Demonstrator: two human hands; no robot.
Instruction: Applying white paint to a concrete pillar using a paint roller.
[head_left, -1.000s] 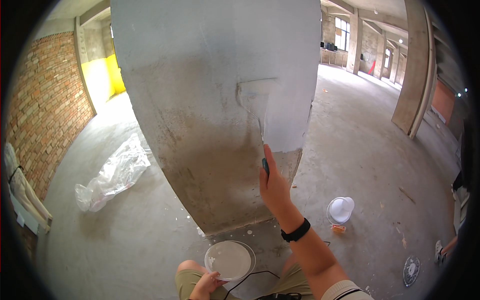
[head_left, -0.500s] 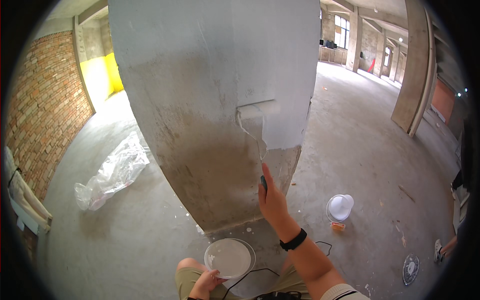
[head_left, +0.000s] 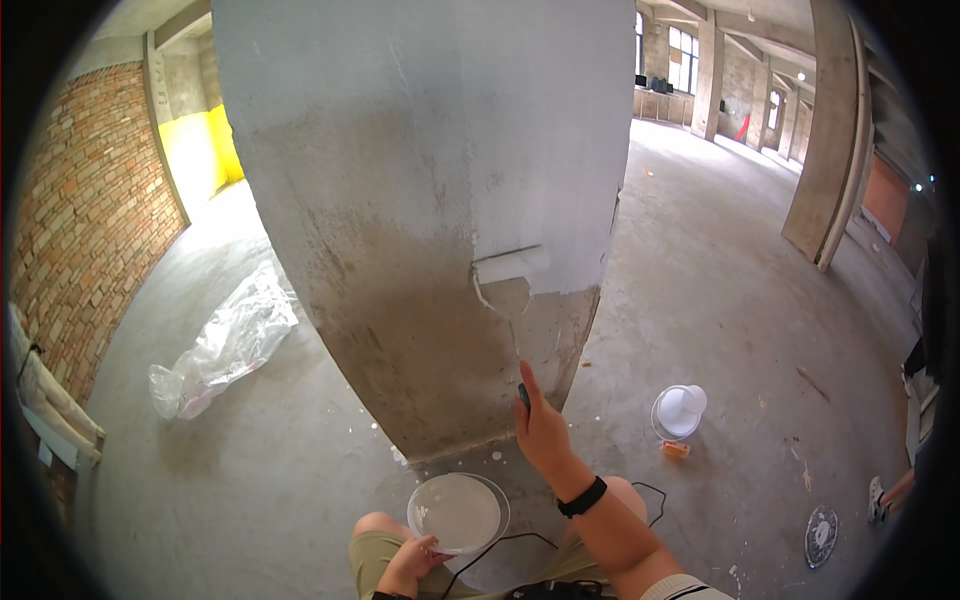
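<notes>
A large pillar (head_left: 420, 140) fills the middle, grey-white above and brown, stained below. My right hand (head_left: 543, 430) is closed on the dark handle of a paint roller (head_left: 510, 265), whose white sleeve lies against the pillar's right half, at the lower edge of the lighter paint. Low at the middle, my left hand (head_left: 415, 558) grips the rim of a round bucket (head_left: 458, 510) of pale grey paint, between my bent knees. A black cord runs beside the bucket.
A small white bucket (head_left: 681, 410) and orange object (head_left: 675, 449) sit at right, near a paint-spattered lid (head_left: 821, 536). Crumpled clear plastic (head_left: 225, 350) lies left, before a brick wall (head_left: 80, 190). Another person's shoe (head_left: 876, 500) shows at far right. Bare concrete pillars stand behind.
The roller and my right hand have moved steadily down the pillar. My left hand stays at the bucket. More of my right knee now shows beside my forearm.
</notes>
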